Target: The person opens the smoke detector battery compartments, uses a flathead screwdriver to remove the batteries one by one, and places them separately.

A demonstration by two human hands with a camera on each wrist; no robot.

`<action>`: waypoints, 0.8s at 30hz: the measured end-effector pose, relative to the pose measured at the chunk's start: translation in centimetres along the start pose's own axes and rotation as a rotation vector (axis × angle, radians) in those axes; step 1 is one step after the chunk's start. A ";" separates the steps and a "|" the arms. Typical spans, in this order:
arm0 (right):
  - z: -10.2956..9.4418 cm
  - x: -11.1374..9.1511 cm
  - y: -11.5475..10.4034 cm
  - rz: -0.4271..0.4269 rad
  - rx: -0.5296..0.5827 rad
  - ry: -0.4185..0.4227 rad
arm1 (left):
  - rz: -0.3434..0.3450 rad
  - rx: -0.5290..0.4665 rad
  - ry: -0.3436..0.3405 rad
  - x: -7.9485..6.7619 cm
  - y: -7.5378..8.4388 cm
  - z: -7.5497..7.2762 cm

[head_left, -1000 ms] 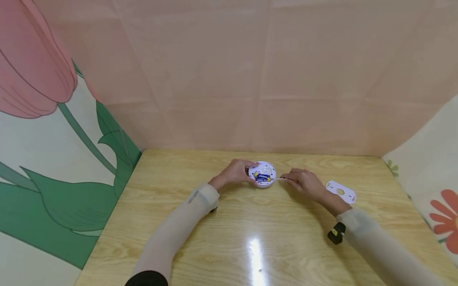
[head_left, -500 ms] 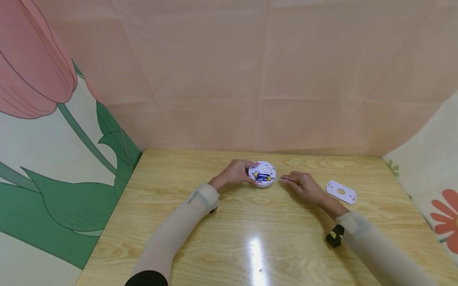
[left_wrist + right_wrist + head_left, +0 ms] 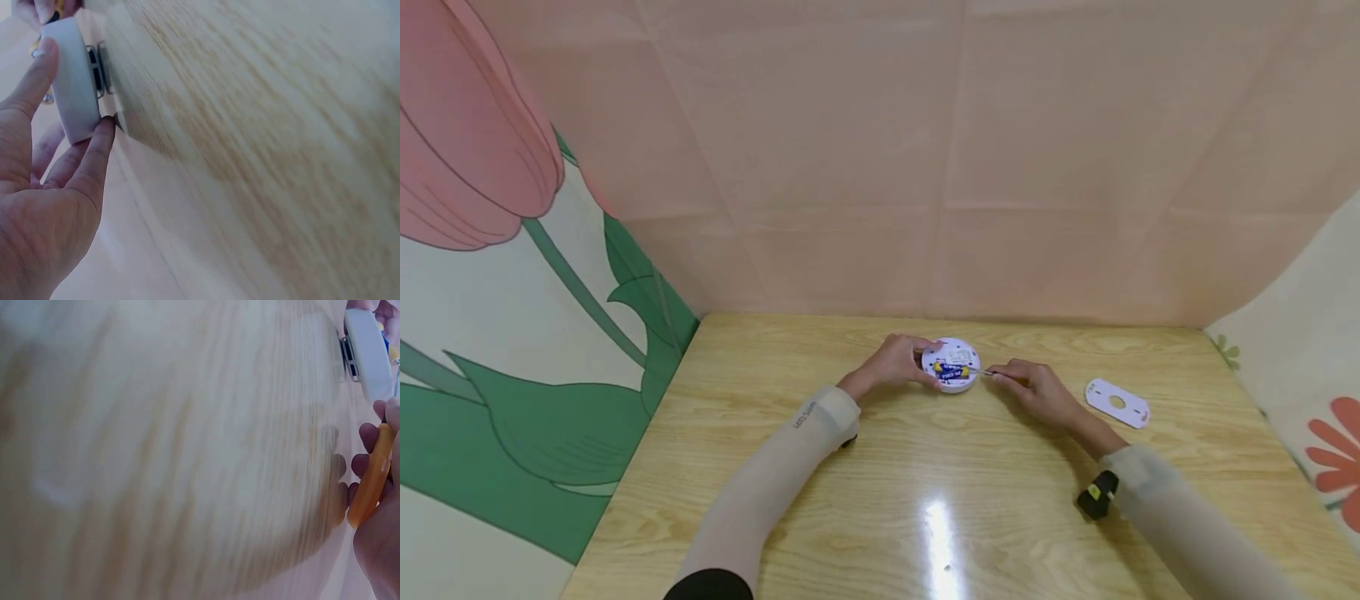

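Left fingers (image 3: 95, 156): bent round the edge of the white disc (image 3: 953, 347), thumb on one side and fingertips on the other, so the left hand (image 3: 893, 360) pinches it by the rim.
Right fingers (image 3: 369, 435): curled about the orange-handled tool (image 3: 372, 478), a screwdriver by the look of it; the right hand (image 3: 1037, 387) points its thin metal shaft (image 3: 985, 372) across at the disc.
White disc: between the two hands, towards the far edge of the table (image 3: 865, 500), battery side up. Slotted piece (image 3: 95, 70) on its underside faces the wood; whether it rests there, I cannot tell.
Batteries (image 3: 951, 371): blue and yellow, two as far as I can make out, set in the disc's face. The shaft's end is at or just beside a yellow end; too small from here to say if they touch.
Slip: pushed too hard, the tip could skid over the face and jab the left hand, which sits straight ahead of it.
Spring: levered suddenly, a battery might jump out and roll off.
Twist: with only the rim pinched, a sideways shove might turn the disc.
White plate (image 3: 1096, 392): flat on the table, right of the right hand; a swinging forearm could nudge it.
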State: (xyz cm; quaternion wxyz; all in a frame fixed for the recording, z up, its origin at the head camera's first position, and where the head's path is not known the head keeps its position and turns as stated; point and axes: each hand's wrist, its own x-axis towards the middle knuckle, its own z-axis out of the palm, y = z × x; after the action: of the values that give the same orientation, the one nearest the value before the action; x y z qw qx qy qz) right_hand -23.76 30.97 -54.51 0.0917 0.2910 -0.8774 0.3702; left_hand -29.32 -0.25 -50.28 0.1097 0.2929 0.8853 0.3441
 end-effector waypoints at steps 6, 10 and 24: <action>-0.1 -0.1 -0.2 -0.001 -0.016 0.004 | 0.001 0.006 0.001 -0.1 -0.1 0.0; -0.2 -0.2 -0.3 0.001 -0.029 0.009 | 0.001 -0.019 0.003 -0.1 0.0 -0.1; -0.6 0.0 -0.4 0.093 -0.006 0.039 | -0.008 -0.040 -0.007 -0.2 0.1 0.1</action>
State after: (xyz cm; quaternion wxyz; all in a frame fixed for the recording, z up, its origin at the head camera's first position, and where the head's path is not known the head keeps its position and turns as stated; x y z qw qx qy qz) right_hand -23.53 31.17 -53.88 0.0922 0.2423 -0.8892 0.3769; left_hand -29.12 -0.26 -50.33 0.1201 0.2882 0.8791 0.3602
